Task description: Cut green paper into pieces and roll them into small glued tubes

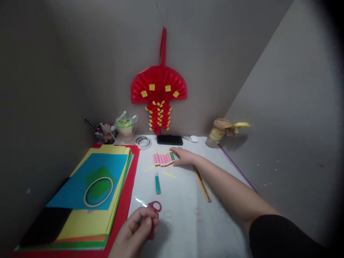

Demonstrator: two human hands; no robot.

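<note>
My right hand (184, 156) reaches to a row of pink paper rolls (162, 159) with yellow ends, lying side by side on the white table cover. Its thumb and fingers grip the two ends of a green paper roll (172, 156) at the row's right end. In the foreground my left hand (139, 229) is closed, thumb against curled fingers; whether anything is inside is hidden. Just beyond it lie small scissors (154, 205) with red handles, one loop partly covered by the fingers. A teal capped tube (157, 183) and thin yellow paper strips (169, 175) lie below the row.
Stacked coloured paper (88, 224) with a tape roll (98, 192) fills the left. A yellow cutter (202, 184) lies under my right forearm. Along the back are tape rolls (143, 142), a phone (170, 140) and a lidded cup (217, 132). A red paper fan (159, 84) hangs on the wall.
</note>
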